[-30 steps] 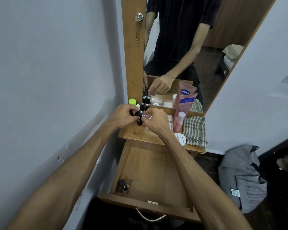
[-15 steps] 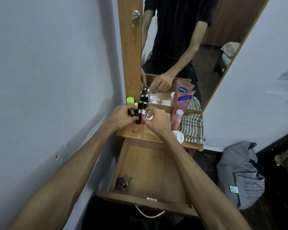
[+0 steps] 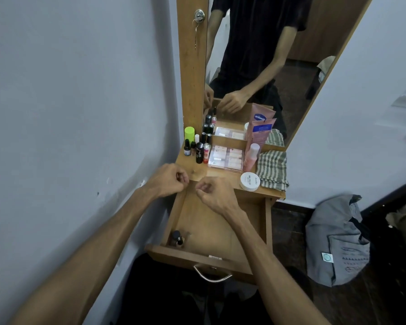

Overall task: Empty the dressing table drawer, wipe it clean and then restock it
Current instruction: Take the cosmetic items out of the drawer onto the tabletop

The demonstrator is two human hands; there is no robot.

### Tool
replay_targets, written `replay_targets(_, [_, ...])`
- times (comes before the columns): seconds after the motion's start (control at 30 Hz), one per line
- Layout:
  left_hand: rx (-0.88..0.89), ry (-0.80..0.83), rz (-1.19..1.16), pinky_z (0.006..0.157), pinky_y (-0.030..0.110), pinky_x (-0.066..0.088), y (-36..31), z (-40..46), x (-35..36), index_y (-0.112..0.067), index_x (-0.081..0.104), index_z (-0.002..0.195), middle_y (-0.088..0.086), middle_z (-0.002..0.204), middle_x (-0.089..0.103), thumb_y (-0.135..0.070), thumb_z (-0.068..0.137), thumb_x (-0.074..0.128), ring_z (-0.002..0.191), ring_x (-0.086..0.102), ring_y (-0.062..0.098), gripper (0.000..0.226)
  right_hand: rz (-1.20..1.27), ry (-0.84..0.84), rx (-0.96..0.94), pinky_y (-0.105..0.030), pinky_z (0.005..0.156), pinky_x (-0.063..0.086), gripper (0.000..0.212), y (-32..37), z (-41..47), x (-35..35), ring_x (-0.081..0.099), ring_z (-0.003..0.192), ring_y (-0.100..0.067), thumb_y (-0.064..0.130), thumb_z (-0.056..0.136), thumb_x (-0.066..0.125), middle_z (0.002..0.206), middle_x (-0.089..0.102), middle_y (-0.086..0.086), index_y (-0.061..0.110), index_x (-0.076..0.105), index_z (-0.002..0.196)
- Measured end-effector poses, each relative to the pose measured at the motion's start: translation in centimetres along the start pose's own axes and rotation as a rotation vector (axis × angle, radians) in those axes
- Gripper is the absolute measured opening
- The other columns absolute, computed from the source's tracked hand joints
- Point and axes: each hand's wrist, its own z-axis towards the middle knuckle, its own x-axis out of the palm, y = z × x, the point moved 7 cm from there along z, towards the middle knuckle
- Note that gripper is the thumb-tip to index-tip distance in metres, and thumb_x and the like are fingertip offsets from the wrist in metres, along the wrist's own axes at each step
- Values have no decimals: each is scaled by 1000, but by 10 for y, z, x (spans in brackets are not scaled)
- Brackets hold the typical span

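Note:
The wooden drawer (image 3: 223, 226) is pulled out below the dressing table top (image 3: 197, 171). One small dark bottle (image 3: 176, 238) stands in the drawer's front left corner. Several small dark bottles (image 3: 199, 152) stand grouped at the back left of the top, near a green-capped bottle (image 3: 189, 134). My left hand (image 3: 169, 181) and my right hand (image 3: 212, 194) hover side by side over the top's front edge, fingers curled and holding nothing.
On the top are a clear case of pink items (image 3: 225, 158), a pink bottle (image 3: 251, 156), a pink tube (image 3: 260, 130), a white jar (image 3: 250, 181) and a folded checked cloth (image 3: 272, 170). A wall runs close on the left. A grey bag (image 3: 335, 240) lies on the floor to the right.
Both hands have let go of the small bottles on the table top and drawn back toward me to the top's front edge. The bottles now stand free.

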Motion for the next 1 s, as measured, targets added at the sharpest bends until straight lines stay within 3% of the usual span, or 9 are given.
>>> replay_targets(0.17, [-68, 279, 166, 62, 17, 53, 11, -38, 35, -31, 79, 81, -23, 70, 69, -16, 64, 67, 69, 63, -5, 26, 20, 285, 22, -26, 71, 59, 17, 8, -41, 37, 68, 72, 2, 27, 73, 70, 74, 73, 16, 28, 80, 87])
replay_targets(0.23, [-65, 377, 268, 51, 10, 44, 14, -53, 47, -33, 80, 89, -25, 65, 66, -21, 61, 67, 61, 60, -9, 33, 14, 342, 36, -28, 71, 60, 19, 9, -56, 49, 68, 70, 0, 27, 69, 71, 72, 73, 15, 28, 79, 86])
replay_targets(0.3, [-43, 434, 349, 47, 11, 37, 15, -67, 56, -36, 79, 95, -24, 62, 63, -24, 60, 65, 57, 57, -8, 39, -7, 388, 65, -30, 72, 60, 22, 7, -68, 61, 69, 72, -3, 34, 67, 74, 74, 73, 14, 29, 78, 88])
replay_targets(0.5, [-18, 389, 444, 48, 17, 35, 19, -90, 72, -36, 75, 94, -19, 64, 56, -38, 63, 79, 62, 55, 5, 31, -63, 397, 106, -30, 72, 58, 26, 3, -88, 83, 71, 78, -10, 42, 69, 80, 78, 73, 11, 28, 77, 90])
replay_targets(0.63, [11, 339, 488, 52, 19, 32, 19, -91, 74, -32, 70, 82, -18, 63, 49, -31, 71, 77, 68, 52, 9, 12, -62, 378, 109, -32, 74, 59, 22, 1, -88, 87, 71, 78, -11, 39, 74, 77, 77, 73, 10, 27, 77, 92])
replay_targets(0.73, [5, 337, 501, 61, 22, 37, 20, -92, 78, -31, 51, 67, -14, 76, 56, -26, 75, 76, 77, 58, 17, 26, -61, 379, 102, -34, 74, 60, 22, 2, -89, 91, 70, 77, -10, 37, 76, 75, 79, 74, 10, 26, 78, 95])
replay_targets(0.83, [20, 308, 517, 69, 26, 41, 20, -91, 79, -31, 50, 76, -2, 99, 67, -25, 77, 74, 92, 65, 23, 24, -48, 378, 99, -34, 74, 60, 20, 2, -88, 93, 70, 77, -10, 35, 76, 74, 79, 74, 10, 27, 78, 94])
replay_targets(1.0, [29, 309, 472, 71, 26, 41, 23, -90, 81, -32, 51, 79, -2, 102, 66, -25, 77, 72, 93, 64, 21, 22, -40, 372, 101, -32, 71, 59, 20, 0, -85, 91, 70, 76, -8, 33, 76, 71, 78, 73, 11, 28, 78, 93])
